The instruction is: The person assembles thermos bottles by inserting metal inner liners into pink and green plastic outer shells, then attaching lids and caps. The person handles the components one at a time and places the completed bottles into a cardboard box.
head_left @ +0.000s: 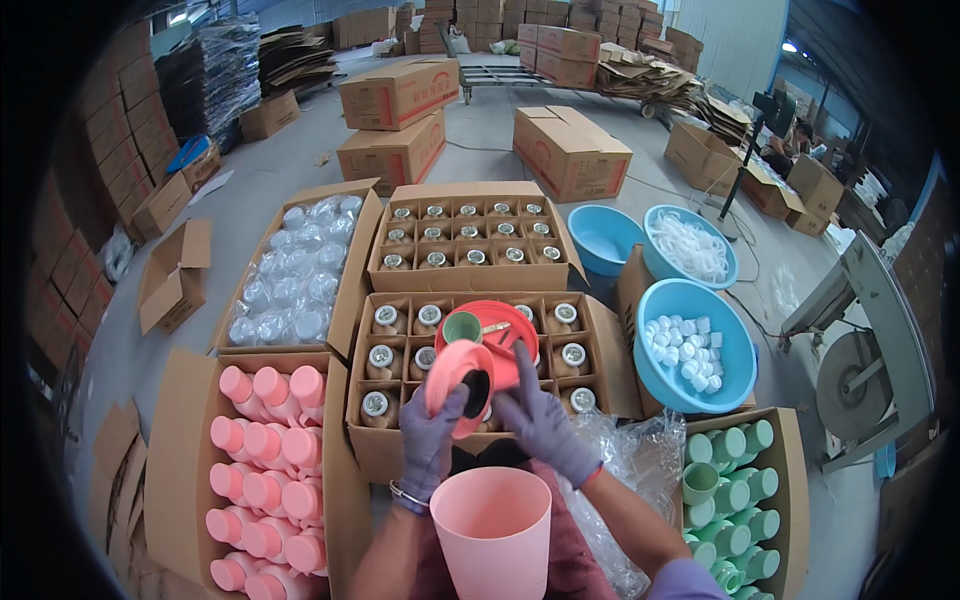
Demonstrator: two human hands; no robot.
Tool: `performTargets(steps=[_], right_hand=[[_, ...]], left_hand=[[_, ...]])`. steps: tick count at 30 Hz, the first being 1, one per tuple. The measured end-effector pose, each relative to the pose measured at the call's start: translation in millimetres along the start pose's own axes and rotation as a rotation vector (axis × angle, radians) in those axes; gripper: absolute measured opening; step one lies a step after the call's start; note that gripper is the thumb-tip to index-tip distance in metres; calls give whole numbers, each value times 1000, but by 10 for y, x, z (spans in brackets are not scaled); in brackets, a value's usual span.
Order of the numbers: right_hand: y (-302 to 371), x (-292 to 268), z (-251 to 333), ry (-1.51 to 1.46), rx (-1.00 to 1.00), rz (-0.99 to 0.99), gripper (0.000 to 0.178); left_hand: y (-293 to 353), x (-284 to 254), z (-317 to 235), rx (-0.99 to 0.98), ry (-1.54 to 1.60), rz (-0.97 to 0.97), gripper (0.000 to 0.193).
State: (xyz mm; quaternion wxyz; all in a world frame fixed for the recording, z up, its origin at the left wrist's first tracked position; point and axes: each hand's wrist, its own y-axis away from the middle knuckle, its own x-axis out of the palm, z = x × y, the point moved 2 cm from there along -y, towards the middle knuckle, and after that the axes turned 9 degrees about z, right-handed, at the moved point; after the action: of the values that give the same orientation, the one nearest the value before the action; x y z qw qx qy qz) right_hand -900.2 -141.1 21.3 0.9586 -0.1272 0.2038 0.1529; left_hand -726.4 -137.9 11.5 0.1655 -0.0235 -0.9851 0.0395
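Note:
My left hand [428,440] is closed around a round pink plastic part [455,375] with a dark inner face, tilted on its side. Thumb and forefinger of my right hand [550,425] reach to the pink edge on its right and appear to pinch it. Just behind is a red round tray [488,310], lying over the divided carton of bottles; a small green cup [462,328] and a small flat piece rest in it. Below my hands a pink tapered bucket [490,505] stands upright between my legs, with nothing visible inside.
Silver-capped bottles fill two divided cartons [470,190]. Pink-capped bottles [265,490] stand left, green ones [735,490] right. A blue basin [740,385] holds white caps; another [730,275] holds clear rings. Wrapped clear cups [300,265] lie far left. Crumpled plastic film [635,470] lies beside my right arm.

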Motion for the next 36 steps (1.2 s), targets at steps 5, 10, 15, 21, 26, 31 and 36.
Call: performTargets(steps=[5, 10, 15, 21, 26, 31, 36], right_hand=[[-130, 30, -39, 450, -350, -179, 87], [-84, 62, -617, -374, 260, 86, 59], [128, -824, -2536, 685, 573, -139, 44], [413, -449, -2992, 831, 650, 104, 70], [331, -850, -1900, 796, 342, -172, 72], [239, -847, 94, 934, -302, -278, 69], [369, -415, 693, 845, -553, 77, 75]], left_hand=[[-85, 0, 211, -21, -34, 8, 30], [-100, -207, 399, 72, -36, -188, 28], [-208, -18, 514, -2, 30, -93, 30], [-213, -4, 550, 106, -80, 55, 31], [-259, 75, 552, -29, 125, 289, 42], [-317, 172, 887, -564, 1059, 668, 53], [-288, 200, 647, 144, -546, 504, 62]])
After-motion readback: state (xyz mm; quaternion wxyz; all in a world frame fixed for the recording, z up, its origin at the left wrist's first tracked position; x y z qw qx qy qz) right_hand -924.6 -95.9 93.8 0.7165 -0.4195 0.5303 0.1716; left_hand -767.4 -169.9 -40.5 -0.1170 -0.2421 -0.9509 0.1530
